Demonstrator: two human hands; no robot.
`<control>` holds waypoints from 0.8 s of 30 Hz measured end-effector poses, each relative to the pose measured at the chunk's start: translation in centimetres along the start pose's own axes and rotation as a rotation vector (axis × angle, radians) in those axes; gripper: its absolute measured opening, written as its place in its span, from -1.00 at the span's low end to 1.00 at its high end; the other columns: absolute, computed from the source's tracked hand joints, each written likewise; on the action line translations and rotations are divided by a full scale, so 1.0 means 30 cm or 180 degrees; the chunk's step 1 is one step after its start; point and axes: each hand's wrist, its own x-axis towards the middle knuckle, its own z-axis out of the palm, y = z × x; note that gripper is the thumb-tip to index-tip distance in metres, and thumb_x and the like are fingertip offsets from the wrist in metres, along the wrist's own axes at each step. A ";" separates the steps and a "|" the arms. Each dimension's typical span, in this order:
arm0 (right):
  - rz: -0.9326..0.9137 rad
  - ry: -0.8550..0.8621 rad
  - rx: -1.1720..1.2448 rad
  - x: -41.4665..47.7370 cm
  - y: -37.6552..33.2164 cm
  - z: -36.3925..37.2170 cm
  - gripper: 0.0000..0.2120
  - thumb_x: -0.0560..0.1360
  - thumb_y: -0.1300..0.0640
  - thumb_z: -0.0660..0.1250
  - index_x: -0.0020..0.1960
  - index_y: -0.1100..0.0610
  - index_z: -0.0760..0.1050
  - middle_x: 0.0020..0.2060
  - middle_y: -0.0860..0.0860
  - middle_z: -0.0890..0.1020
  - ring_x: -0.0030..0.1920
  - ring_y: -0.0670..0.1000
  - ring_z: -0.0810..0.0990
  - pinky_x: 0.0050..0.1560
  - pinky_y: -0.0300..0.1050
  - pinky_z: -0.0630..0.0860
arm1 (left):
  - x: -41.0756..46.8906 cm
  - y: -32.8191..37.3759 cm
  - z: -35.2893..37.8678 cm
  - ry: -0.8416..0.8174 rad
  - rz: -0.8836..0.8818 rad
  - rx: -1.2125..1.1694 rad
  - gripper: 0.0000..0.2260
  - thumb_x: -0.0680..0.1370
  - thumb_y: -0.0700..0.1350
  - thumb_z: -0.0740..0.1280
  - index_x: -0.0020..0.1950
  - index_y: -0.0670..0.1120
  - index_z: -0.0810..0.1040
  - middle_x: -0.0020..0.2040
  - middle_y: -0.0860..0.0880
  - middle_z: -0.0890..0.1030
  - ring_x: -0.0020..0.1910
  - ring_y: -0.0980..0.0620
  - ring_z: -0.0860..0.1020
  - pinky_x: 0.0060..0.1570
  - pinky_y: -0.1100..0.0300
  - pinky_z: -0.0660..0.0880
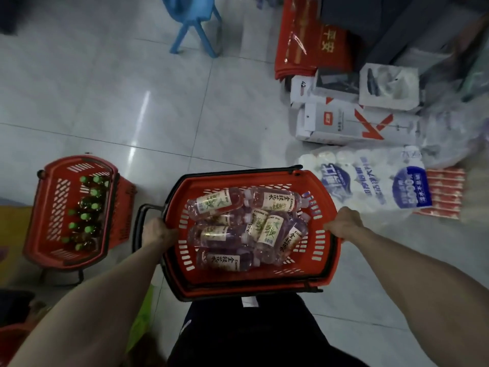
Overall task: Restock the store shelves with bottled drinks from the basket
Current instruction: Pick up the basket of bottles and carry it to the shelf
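While hands [158, 231] grip basket [238, 179], bottles [214, 203] labelled LIDONG

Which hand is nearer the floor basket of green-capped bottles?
Left. The left hand grips the carried basket on the side facing the floor basket; the right hand grips the opposite rim.

**What the view is hiding**

The left hand [158, 230] and right hand [344, 223] are gripping the basket [251, 288], fingertips disappearing under its rim; upper bottles [217, 201] are covering lower ones; the top edge is cutting off the blue stool [197, 30]; the boxes [344, 125] are blurring.
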 end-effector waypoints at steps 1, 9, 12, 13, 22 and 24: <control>-0.0007 -0.0010 -0.0025 0.019 -0.052 -0.014 -0.69 0.37 0.10 0.58 -0.01 0.21 0.57 -0.13 0.14 0.67 -0.22 0.15 0.69 -0.16 0.02 0.71 | 0.036 0.021 -0.039 -0.0017 0.0009 0.0006 -0.73 0.51 -0.12 0.49 0.07 -0.30 0.63 -0.14 -0.19 0.55 -0.31 -0.07 0.46 -0.22 0.06 0.45; -0.0173 -0.0127 0.0004 0.212 -0.523 -0.187 -0.70 0.43 0.15 0.58 0.07 0.24 0.60 -0.21 0.09 0.66 -0.35 0.01 0.64 -0.46 -0.22 0.49 | 0.390 0.268 -0.347 0.0035 -0.0079 -0.0037 -0.65 0.51 -0.02 0.51 0.06 -0.28 0.60 -0.19 -0.14 0.58 -0.28 -0.06 0.58 -0.26 0.05 0.62; -0.0183 -0.0152 0.0023 0.313 -0.660 -0.240 -0.68 0.42 0.13 0.59 0.07 0.24 0.60 -0.10 0.14 0.71 -0.24 0.09 0.70 -0.27 -0.08 0.65 | 0.512 0.353 -0.415 0.0028 -0.0052 0.0048 -0.64 0.50 0.00 0.49 0.11 -0.27 0.63 -0.06 -0.20 0.64 -0.14 -0.15 0.64 -0.06 -0.02 0.67; -0.0204 -0.0157 0.0010 0.344 -0.709 -0.262 -0.68 0.41 0.13 0.60 0.06 0.24 0.59 -0.08 0.16 0.71 -0.21 0.11 0.71 -0.20 -0.05 0.68 | 0.534 0.399 -0.443 0.0045 -0.0048 0.0111 -0.66 0.51 -0.02 0.48 0.11 -0.27 0.62 -0.06 -0.19 0.63 -0.14 -0.15 0.62 -0.08 0.01 0.65; -0.0356 -0.0289 0.0139 0.593 -1.152 -0.511 -0.66 0.39 0.04 0.59 0.08 0.11 0.58 -0.10 0.05 0.69 -0.21 0.04 0.68 -0.24 -0.13 0.63 | 0.789 0.725 -0.710 -0.0019 -0.0204 0.0205 -0.70 0.54 -0.15 0.43 0.17 -0.35 0.61 0.07 -0.31 0.65 -0.16 -0.13 0.51 -0.15 0.04 0.50; -0.0318 -0.0291 0.0077 0.626 -1.266 -0.570 -0.68 0.43 0.05 0.58 0.07 0.15 0.56 -0.11 0.08 0.68 -0.20 0.07 0.68 -0.26 -0.13 0.61 | 0.881 0.798 -0.774 -0.0008 -0.0174 0.0218 -0.70 0.51 -0.17 0.44 0.16 -0.33 0.61 0.06 -0.29 0.66 -0.13 -0.16 0.57 -0.12 0.02 0.55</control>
